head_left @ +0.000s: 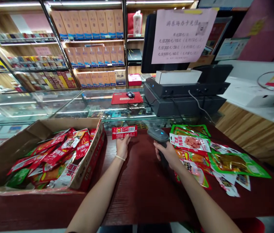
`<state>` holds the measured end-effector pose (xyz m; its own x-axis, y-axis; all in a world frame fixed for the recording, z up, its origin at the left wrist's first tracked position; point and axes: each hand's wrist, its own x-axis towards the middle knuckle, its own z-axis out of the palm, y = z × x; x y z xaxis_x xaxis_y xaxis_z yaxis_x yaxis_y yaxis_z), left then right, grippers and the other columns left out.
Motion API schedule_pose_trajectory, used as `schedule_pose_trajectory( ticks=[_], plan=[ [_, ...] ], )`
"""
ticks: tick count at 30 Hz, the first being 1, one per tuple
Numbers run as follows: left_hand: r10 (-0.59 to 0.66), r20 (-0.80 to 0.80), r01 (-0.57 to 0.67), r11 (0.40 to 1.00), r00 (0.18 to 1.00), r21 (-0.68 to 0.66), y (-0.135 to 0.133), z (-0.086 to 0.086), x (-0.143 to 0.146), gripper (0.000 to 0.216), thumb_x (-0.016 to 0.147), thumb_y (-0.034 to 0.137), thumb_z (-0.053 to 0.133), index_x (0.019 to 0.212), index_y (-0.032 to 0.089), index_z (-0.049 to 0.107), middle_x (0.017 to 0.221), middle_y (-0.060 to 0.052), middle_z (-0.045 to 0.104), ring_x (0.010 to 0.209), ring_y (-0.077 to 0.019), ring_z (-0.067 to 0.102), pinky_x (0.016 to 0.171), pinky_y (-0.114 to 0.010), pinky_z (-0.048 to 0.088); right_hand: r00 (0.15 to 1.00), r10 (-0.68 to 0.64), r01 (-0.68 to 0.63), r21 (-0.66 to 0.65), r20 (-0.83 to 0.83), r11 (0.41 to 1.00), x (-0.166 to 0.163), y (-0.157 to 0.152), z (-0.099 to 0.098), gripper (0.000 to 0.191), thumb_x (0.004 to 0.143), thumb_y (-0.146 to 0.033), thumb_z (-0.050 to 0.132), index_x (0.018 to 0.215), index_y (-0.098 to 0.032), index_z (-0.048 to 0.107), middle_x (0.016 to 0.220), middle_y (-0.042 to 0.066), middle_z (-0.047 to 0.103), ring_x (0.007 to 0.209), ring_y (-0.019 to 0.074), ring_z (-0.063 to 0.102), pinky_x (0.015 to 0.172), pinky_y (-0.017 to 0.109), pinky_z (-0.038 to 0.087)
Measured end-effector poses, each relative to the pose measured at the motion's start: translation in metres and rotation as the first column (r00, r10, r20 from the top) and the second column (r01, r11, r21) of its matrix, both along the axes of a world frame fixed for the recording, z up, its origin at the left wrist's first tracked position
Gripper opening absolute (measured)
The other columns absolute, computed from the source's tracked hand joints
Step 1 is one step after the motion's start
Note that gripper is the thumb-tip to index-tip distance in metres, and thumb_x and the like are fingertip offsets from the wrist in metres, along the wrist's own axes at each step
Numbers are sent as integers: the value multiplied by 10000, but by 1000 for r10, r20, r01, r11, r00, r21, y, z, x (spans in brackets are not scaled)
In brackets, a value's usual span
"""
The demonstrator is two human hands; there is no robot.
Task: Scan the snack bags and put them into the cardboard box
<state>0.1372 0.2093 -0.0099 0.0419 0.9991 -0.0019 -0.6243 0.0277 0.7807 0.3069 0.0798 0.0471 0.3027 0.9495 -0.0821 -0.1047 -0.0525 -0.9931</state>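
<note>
My left hand [121,148] grips a small red snack packet [124,130] by its lower edge, its printed back and barcode turned up toward me. In my right hand [167,153] is a dark barcode scanner [158,134], fingers wrapped round its handle; a blue light shows on its top and its head points toward the packet, a short way apart from it. Left of my left hand stands an open cardboard box [86,161] holding red, green and white snack packets [58,153]. Several more snack packets [191,142] lie in a loose pile right of the scanner.
All this is on a dark red-brown table [139,197]. Behind it, a glass counter [98,103] carries a red mouse pad [119,98], a mouse [130,94] and a black register unit [175,105]. A monitor with a pink paper sign [183,35] stands above that unit. Stocked shelves [90,42] line the back.
</note>
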Motion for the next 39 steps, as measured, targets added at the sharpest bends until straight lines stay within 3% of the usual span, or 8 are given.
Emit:
schedule_pose_trajectory(
  ticks=[5, 10, 16, 25, 30, 34, 36, 39],
  plan=[
    [35, 12, -35, 999, 999, -38, 0, 1, 2, 338, 615, 255, 826, 876, 134, 648, 851, -43, 715, 877, -162, 687, 947, -363, 499, 1000, 13, -13, -21, -6, 1000, -3, -1, -1, 389, 745, -476, 706, 915, -241, 446, 520, -95, 545, 346, 101, 466, 335, 198, 364],
    [56, -14, -57, 997, 998, -48, 0, 1, 2, 284, 627, 255, 817, 816, 134, 642, 808, -40, 710, 854, -162, 692, 917, -346, 519, 985, 141, -133, -82, 97, 988, -5, -4, 2, 475, 750, -466, 705, 1080, -264, 430, 509, -117, 545, 345, 116, 489, 333, 196, 373],
    [78, -24, -79, 996, 997, -45, -2, 3, 3, 259, 648, 238, 807, 835, 117, 676, 868, -56, 717, 863, -146, 687, 893, -301, 530, 984, 124, -111, -98, 131, 989, -4, -5, 1, 352, 755, -474, 685, 846, -224, 455, 482, -87, 520, 342, 104, 471, 335, 208, 372],
    [60, -7, -60, 997, 998, -48, 1, -1, 2, 371, 618, 257, 821, 916, 138, 636, 862, -43, 710, 868, -166, 690, 894, -339, 526, 990, 105, -97, -85, 98, 992, -3, -4, 3, 363, 748, -469, 696, 894, -228, 466, 483, -97, 524, 340, 109, 476, 331, 203, 365],
    [169, -159, -159, 984, 973, 75, -6, 6, -2, 359, 687, 336, 775, 905, 182, 535, 831, -6, 665, 755, -132, 653, 731, -277, 541, 994, 93, -90, -51, 60, 995, -4, -4, 2, 361, 745, -486, 693, 846, -232, 457, 504, -88, 536, 342, 110, 477, 333, 209, 365],
    [367, -325, -272, 914, 872, 300, -20, 33, -10, 232, 767, 348, 704, 805, 188, 540, 738, 21, 614, 683, -107, 588, 681, -223, 487, 991, 81, -85, 42, 104, 995, -4, -5, 2, 359, 754, -497, 698, 782, -217, 476, 500, -73, 511, 347, 103, 458, 339, 218, 361],
    [414, -374, -250, 875, 830, 414, -33, 62, -21, 186, 805, 356, 669, 843, 191, 591, 783, 5, 640, 721, -123, 596, 707, -233, 482, 989, 100, -110, 90, 111, 990, -3, -5, 0, 363, 773, -504, 688, 736, -208, 482, 498, -60, 503, 354, 97, 452, 350, 222, 365],
    [467, -505, -139, 819, 726, 557, -59, 118, -53, 196, 841, 385, 630, 907, 201, 644, 846, -22, 676, 764, -159, 617, 745, -270, 491, 992, 104, -112, 103, 78, 988, -2, -5, -2, 356, 768, -504, 708, 780, -197, 527, 519, -47, 521, 362, 103, 466, 345, 224, 352]
  ],
)
